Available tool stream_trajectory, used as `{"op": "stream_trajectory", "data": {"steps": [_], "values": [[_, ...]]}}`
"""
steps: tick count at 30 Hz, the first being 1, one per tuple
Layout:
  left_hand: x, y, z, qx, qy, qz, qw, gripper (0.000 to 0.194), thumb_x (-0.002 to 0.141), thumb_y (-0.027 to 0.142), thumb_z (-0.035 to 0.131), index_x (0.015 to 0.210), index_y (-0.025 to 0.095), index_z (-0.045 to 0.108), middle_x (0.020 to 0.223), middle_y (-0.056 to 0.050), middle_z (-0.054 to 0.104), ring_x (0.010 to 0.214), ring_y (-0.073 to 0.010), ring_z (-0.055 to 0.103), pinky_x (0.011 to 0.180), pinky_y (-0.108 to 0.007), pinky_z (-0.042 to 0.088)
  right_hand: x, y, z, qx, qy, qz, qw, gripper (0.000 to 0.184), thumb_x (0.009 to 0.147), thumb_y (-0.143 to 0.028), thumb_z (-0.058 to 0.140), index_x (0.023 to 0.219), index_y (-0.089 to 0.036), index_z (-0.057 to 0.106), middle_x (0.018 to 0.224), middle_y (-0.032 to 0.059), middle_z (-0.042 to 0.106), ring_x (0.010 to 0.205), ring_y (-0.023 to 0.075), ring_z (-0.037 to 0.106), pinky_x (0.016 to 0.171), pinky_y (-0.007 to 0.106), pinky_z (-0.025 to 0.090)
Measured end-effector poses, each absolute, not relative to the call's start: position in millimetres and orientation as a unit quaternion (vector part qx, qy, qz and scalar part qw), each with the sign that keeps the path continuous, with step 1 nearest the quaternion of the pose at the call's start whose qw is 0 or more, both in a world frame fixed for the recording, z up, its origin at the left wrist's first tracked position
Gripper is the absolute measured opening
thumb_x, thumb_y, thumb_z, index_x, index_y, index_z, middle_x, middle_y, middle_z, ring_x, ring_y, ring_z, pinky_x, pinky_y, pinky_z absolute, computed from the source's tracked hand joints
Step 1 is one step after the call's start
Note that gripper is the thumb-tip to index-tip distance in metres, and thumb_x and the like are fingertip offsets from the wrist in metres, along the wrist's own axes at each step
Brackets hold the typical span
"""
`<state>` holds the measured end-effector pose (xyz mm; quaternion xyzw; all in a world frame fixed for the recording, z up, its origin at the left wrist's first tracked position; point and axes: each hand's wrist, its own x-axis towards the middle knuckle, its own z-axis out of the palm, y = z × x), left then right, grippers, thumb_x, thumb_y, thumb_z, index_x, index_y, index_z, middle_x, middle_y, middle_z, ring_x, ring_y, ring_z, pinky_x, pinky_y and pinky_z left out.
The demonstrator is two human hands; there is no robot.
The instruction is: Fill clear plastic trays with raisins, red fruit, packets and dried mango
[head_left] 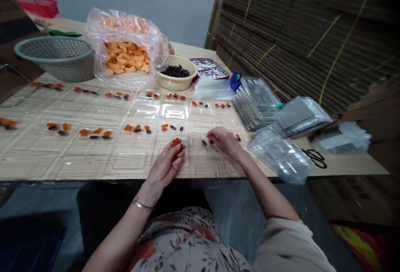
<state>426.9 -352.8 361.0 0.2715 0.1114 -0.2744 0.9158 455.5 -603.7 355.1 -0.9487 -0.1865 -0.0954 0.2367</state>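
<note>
Closed around a small bunch of glossy orange-red pieces (176, 142), my left hand (165, 164) hovers near the table's front edge. My right hand (225, 142) reaches over a clear plastic tray (206, 165), its fingertips pinched on a small orange piece (210, 136). Beside those fingertips, dark brown pieces (204, 142) lie in the tray's upper compartments. More clear trays (129, 160) stand in two rows across the table, with orange and dark pieces (137, 128) in their small compartments.
At the back are a grey basket (54, 59), a plastic bag of pale orange pieces (128, 57) and a cream bowl (176, 82) of dark pieces. Stacked clear trays (256, 101), scissors (315, 158) and loose plastic packaging (281, 155) lie to the right. Flattened cardboard (290, 34) is stacked behind.
</note>
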Motion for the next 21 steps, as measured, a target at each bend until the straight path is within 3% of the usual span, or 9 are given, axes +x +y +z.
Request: {"op": "stream_trajectory", "data": {"steps": [10,13,18,21], "values": [[430,-354,358,0.273,0.11,-0.28,0.914,0.029,0.066,0.005,0.077,0.087,0.013,0.058,0.077,-0.002,0.06,0.055,-0.0016,0.045,0.04,-0.007,0.025,461,-615,350,-0.945,-0.228,-0.079,0.221,0.011,0.091,-0.015,0.056,0.084,-0.019,0.064,0.084,0.0064,0.068,0.085,0.0214,0.06,0.079,0.033,0.046],[430,-357,358,0.277,0.11,-0.279,0.913,0.031,0.065,0.006,0.079,0.087,0.012,0.058,0.077,-0.003,0.06,0.055,-0.0018,0.045,0.04,-0.008,0.024,460,-604,359,-0.928,-0.233,-0.103,0.273,0.011,0.093,-0.021,0.056,0.088,-0.018,0.065,0.086,0.0065,0.068,0.084,0.0203,0.061,0.08,0.034,0.047],[429,-366,356,0.315,0.086,-0.284,0.901,0.036,0.065,0.013,0.082,0.092,0.013,0.058,0.081,-0.004,0.062,0.056,-0.0028,0.047,0.041,-0.009,0.025,451,-566,385,-0.876,-0.248,-0.069,0.407,0.013,0.094,-0.03,0.059,0.092,-0.02,0.066,0.089,0.0036,0.067,0.08,0.0161,0.062,0.069,0.027,0.048],[427,-368,355,0.337,0.066,-0.286,0.895,0.036,0.066,0.016,0.082,0.093,0.013,0.058,0.083,-0.003,0.061,0.057,-0.0028,0.046,0.042,-0.01,0.025,451,-559,387,-0.881,-0.254,-0.083,0.39,0.007,0.092,-0.023,0.061,0.09,-0.019,0.066,0.086,0.003,0.066,0.077,0.0152,0.061,0.068,0.026,0.047]]}}
